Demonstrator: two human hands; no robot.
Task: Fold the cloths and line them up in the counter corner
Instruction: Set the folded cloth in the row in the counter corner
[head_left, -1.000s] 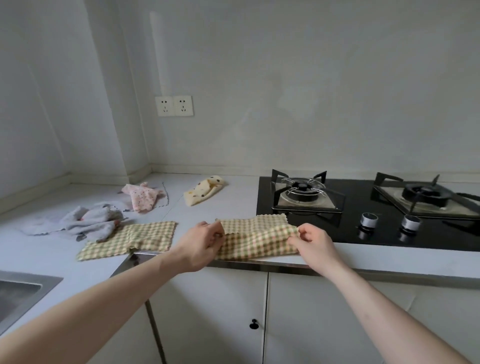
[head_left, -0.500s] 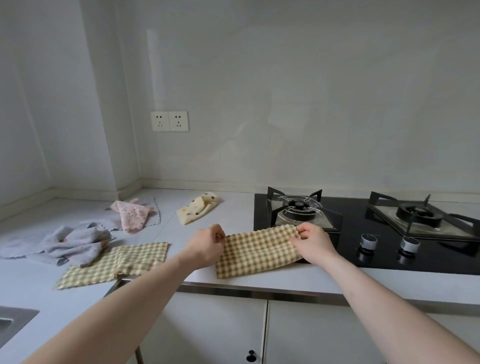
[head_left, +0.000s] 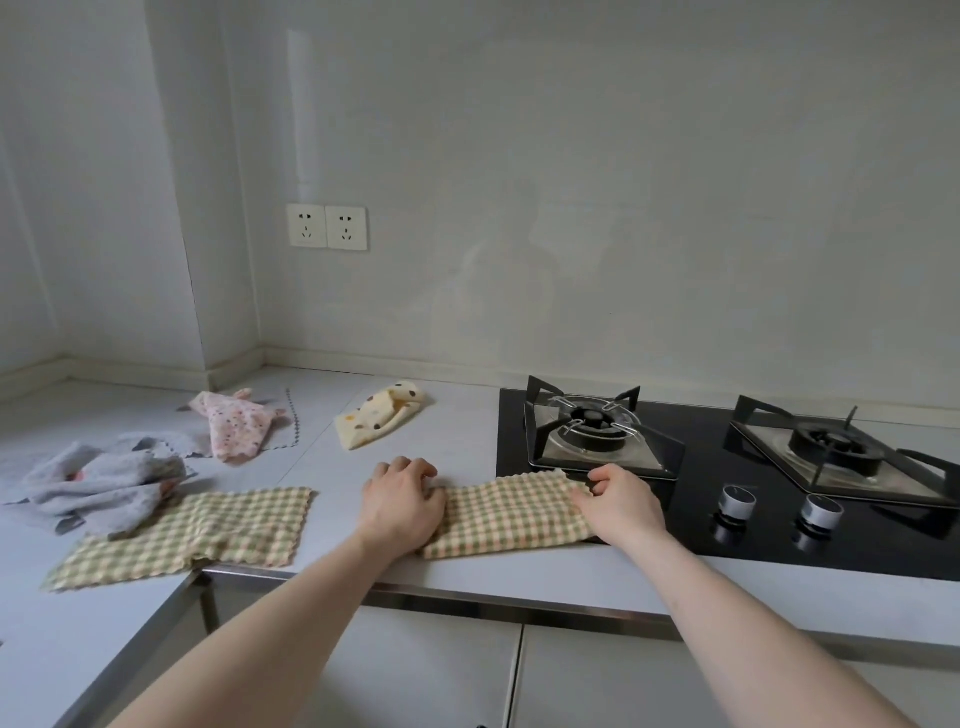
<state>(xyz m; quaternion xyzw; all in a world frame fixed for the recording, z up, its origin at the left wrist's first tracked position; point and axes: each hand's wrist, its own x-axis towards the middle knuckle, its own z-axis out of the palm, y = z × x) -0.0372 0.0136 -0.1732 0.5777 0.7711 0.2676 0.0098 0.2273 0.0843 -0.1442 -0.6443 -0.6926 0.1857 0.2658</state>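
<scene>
A green-checked cloth lies folded on the counter, its right end over the hob's edge. My left hand grips its left end with curled fingers. My right hand pinches its far right corner. A second green-checked cloth lies spread flat to the left. A crumpled grey cloth overlaps its far left corner. Behind these are a pink dotted cloth on a flat grey cloth and a yellow spotted cloth. The counter corner is at the back left.
A black gas hob with two burners and two knobs fills the counter's right side. The counter's front edge runs just below the cloths, with cabinet doors under it. Two wall sockets sit above the corner.
My hands carried the near edge of the checked cloth away from me and laid it down, leaving the cloth folded and flat. The camera view has tilted upward.
</scene>
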